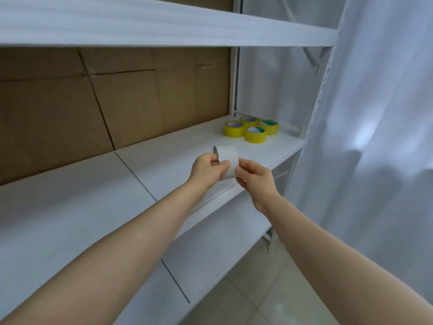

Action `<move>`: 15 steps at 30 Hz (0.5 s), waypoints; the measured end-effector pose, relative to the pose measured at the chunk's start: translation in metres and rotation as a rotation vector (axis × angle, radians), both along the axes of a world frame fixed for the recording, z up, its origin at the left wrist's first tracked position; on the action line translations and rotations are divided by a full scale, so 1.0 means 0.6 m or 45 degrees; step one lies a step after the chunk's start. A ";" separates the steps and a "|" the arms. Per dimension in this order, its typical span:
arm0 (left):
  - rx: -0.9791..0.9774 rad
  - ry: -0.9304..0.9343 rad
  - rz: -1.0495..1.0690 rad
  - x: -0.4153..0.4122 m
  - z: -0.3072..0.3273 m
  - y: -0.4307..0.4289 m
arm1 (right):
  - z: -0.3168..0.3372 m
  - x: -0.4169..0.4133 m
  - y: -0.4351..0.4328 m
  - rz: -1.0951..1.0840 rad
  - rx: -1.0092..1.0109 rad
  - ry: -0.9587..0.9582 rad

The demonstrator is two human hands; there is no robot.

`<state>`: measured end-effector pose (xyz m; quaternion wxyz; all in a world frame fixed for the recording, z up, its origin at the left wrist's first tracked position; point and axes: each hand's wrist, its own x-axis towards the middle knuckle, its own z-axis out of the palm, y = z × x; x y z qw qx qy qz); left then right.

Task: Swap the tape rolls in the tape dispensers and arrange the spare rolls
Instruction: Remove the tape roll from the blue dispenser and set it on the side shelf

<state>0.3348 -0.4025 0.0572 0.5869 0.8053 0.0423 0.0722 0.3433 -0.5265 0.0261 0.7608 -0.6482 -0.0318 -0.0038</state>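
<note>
I hold a white tape roll [227, 158] on its edge above the front of the white shelf [164, 160]. My left hand [207, 168] grips its left side, thumb at the core. My right hand [256, 181] pinches its lower right rim with the fingertips. Several yellow tape rolls [251, 129] lie flat in a tight cluster at the far right end of the same shelf, beyond my hands. No tape dispenser is in view.
Brown cardboard [105, 102] lines the back of the shelf. Another white shelf [164, 22] runs overhead and a lower one [210, 254] sits below. A perforated upright [302, 160] and a white curtain [375, 137] stand on the right. Tiled floor [257, 301] lies below.
</note>
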 end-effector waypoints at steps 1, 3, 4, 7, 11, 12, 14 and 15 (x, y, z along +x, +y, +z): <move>0.032 -0.005 0.001 0.022 -0.003 -0.022 | -0.002 0.017 -0.024 -0.017 -0.023 0.004; 0.151 -0.024 0.005 0.066 -0.011 -0.056 | -0.011 0.053 -0.067 -0.047 -0.127 0.017; 0.247 -0.032 0.004 0.088 -0.015 -0.069 | -0.018 0.072 -0.085 -0.059 -0.187 0.021; 0.590 -0.044 -0.001 0.152 -0.024 -0.086 | -0.033 0.136 -0.130 -0.100 -0.274 0.021; 0.782 -0.057 -0.018 0.244 -0.032 -0.088 | -0.043 0.245 -0.168 -0.200 -0.297 0.078; 0.805 -0.064 -0.019 0.269 -0.036 -0.086 | -0.045 0.275 -0.173 -0.220 -0.320 0.090; 0.824 -0.081 -0.017 0.316 -0.042 -0.082 | -0.046 0.339 -0.178 -0.237 -0.394 0.089; 0.836 -0.092 -0.016 0.341 -0.044 -0.080 | -0.047 0.371 -0.178 -0.235 -0.440 0.076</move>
